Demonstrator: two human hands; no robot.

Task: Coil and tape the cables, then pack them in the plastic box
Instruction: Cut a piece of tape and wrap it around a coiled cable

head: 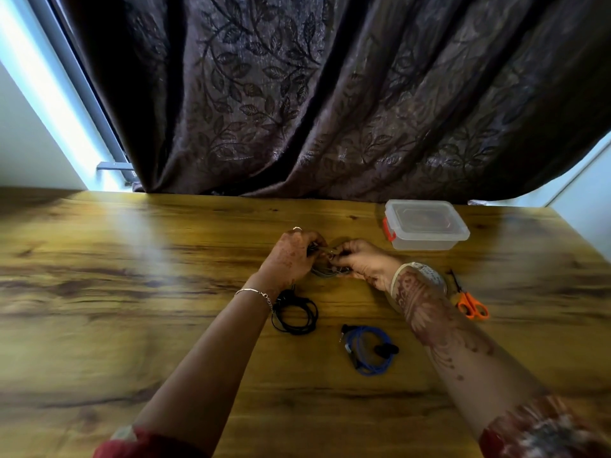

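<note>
Cables number three on a wooden table (pixel 132 292): nearest the person, a blue cable (pixel 368 351) lies flat in an oval coil, its long axis running roughly near to far, with dark plugs at its left and right sides. Just beyond and to the left, a black cable (pixel 294 314) lies in a rounder loop beside the left wrist. One pair of scissors (pixel 472 305) with orange handles lies to the right, handles near, blades pointing away toward the far edge. One roll of tape (pixel 426 274) sits like a bangle on the right wrist. Past it, the left hand (pixel 291 256) and right hand (pixel 363 262) meet at mid-table, fingers of both curled round the third, a grey cable (pixel 325 268) coiled small between them; blur hides where its ends point. Farthest, one clear plastic box (pixel 426 226) stands with its lid on, long side left to right, red latch on its left end, before a dark leaf-patterned curtain (pixel 330 94).
</note>
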